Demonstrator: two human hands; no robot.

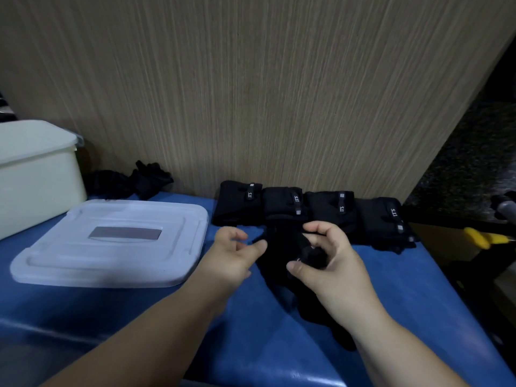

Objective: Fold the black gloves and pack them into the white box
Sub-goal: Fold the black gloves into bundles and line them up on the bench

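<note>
At the far left of the bench [83, 317] stands the white box [36, 177], well apart from both hands. Mid-bench, the left hand [234, 255] curls loosely at the left edge of the black glove [279, 255], but I cannot tell whether it is holding it. The right hand [335, 263] grips the bunched far end, and the glove's length runs near to far.

4 folded gloves [312, 208] line the wall [279, 93] ahead — lid [111, 241] (lying flat) fills the left; table [418, 289] open at right.

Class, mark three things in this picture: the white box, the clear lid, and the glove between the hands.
white box [36, 177]: head view, front wall.
clear lid [134, 263]: head view, flat top.
glove [282, 244]: head view, middle of the fabric.
</note>
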